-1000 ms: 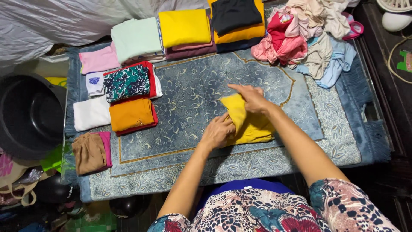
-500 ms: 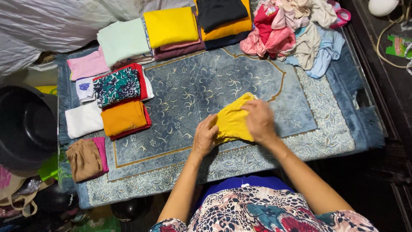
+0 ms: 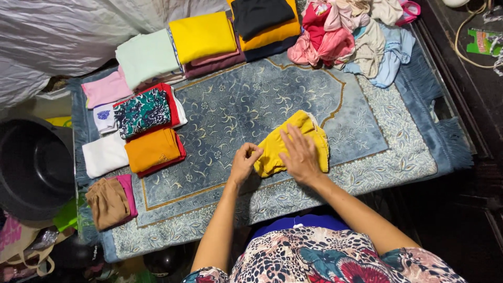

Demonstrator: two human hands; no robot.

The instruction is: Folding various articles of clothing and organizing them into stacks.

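Folding in hand; late stage of one garment. The yellow garment (image 3: 293, 144) lies near the front middle of the blue patterned rug (image 3: 236, 110) that covers the worktop, already reduced to a compact, thick bundle.

Right hand (image 3: 299, 156): flat, fingers spread, palm down on the bundle, pressing it. Left hand (image 3: 244, 162): fingers curled narrow at the bundle's left edge, pinching or tucking the fabric there; whether it truly grips cloth cannot be told for certain.

Surroundings: finished folds line the left and far sides of the rug. Orange fold (image 3: 152, 149) on a red one, a teal printed fold (image 3: 142, 111), white fold (image 3: 105, 153), tan fold (image 3: 107, 202) over pink, pale green fold (image 3: 145, 55), a second yellow fold (image 3: 201, 34), black fold (image 3: 259, 15) on an orange-yellow stack. An unsorted heap of clothes (image 3: 351, 36) sits at the far right. A dark tub (image 3: 31, 167) stands off the left edge.

Judgement: the step is the final flattening and squaring of the bundle. The next move likely calls for keeping the layers pinned while the loose left edge is tucked, then lifting the bundle with both hands so that it does not spring open.
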